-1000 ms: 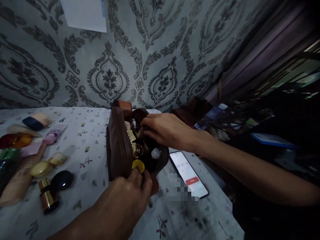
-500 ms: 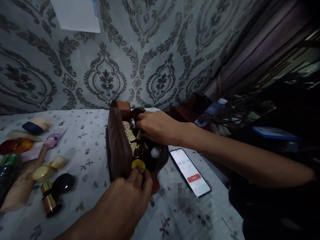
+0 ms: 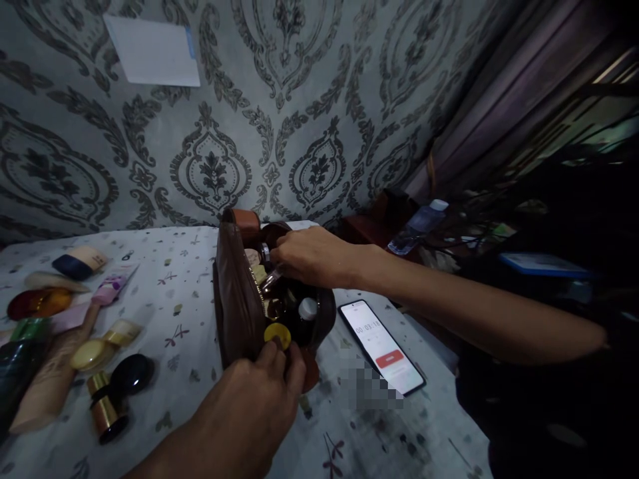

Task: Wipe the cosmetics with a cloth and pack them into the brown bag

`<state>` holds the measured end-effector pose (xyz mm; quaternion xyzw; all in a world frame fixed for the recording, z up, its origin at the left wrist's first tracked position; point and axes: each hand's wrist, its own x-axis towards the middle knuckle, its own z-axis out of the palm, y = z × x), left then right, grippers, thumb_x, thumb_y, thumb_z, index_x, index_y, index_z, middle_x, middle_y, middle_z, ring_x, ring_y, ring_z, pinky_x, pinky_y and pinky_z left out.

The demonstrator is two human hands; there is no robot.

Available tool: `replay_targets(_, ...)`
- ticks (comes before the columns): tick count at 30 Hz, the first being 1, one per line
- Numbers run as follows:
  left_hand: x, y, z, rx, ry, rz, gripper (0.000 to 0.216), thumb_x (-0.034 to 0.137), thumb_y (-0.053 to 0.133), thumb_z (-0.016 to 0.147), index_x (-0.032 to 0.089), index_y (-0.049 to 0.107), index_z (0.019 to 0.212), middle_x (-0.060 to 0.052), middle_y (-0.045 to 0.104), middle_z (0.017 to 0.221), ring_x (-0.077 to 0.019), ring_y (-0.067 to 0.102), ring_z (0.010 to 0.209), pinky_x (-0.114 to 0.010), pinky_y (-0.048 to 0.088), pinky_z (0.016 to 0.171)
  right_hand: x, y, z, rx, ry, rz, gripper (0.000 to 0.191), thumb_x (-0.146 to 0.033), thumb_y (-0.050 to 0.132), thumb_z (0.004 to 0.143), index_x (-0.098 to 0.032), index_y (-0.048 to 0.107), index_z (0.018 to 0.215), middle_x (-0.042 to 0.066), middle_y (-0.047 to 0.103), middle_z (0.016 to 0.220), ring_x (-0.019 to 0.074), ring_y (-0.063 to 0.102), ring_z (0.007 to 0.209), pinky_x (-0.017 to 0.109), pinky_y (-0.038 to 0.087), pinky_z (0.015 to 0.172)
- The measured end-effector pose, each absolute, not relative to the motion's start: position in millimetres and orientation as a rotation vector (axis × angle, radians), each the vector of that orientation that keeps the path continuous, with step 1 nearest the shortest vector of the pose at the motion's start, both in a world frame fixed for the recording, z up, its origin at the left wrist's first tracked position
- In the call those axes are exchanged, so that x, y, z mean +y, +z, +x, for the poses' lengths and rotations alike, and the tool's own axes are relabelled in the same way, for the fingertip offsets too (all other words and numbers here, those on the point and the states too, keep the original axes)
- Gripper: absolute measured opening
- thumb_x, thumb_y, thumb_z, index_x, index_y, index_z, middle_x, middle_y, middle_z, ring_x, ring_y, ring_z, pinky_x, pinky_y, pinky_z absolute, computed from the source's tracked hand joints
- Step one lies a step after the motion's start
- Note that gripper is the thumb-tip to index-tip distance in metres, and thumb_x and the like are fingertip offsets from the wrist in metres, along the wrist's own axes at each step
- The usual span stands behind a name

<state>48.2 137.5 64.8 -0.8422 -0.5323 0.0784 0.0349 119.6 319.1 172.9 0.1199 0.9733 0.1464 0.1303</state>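
Note:
A brown leather pouch [image 3: 234, 299] stands open on the table, packed with cosmetics: a yellow-capped item [image 3: 277, 334], a white-capped bottle [image 3: 307, 309] and several jars. My left hand [image 3: 254, 406] grips the pouch's near end, thumb and fingers closed on its rim by the yellow cap. My right hand [image 3: 309, 256] reaches in from the right, fingers curled down into the pouch's far half; what they pinch is hidden.
Several cosmetics lie at the left: a beige tube [image 3: 47, 382], a gold-capped black bottle [image 3: 107, 409], a round black jar [image 3: 130, 374], a pink tube [image 3: 112, 286]. A phone [image 3: 382, 346] with a timer lies right of the pouch. Cluttered dark shelf at right. Patterned wall behind.
My right hand has shifted slightly toward the pouch's far end and deeper in. The left hand keeps its grip. The camera has tilted a little.

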Motion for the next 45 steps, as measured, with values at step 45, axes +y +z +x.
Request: replay_targets(45,136.2,71.0,54.2,-1.604,0.217,-2.404,0.050,0.004,0.043,0.090,0.009,0.052,0.139,-0.017,0.071,0.119,-0.0261,0.068,0.100,-0.024,0.057,0.051,373.4,148.7,69.3,2.986,0.777,0.259,0.022,-0.012,0.052,0.092,-0.011,0.072,0.099,0.017,0.069,0.109,0.0276,0.060,0.108,0.036,0.042,0.082)
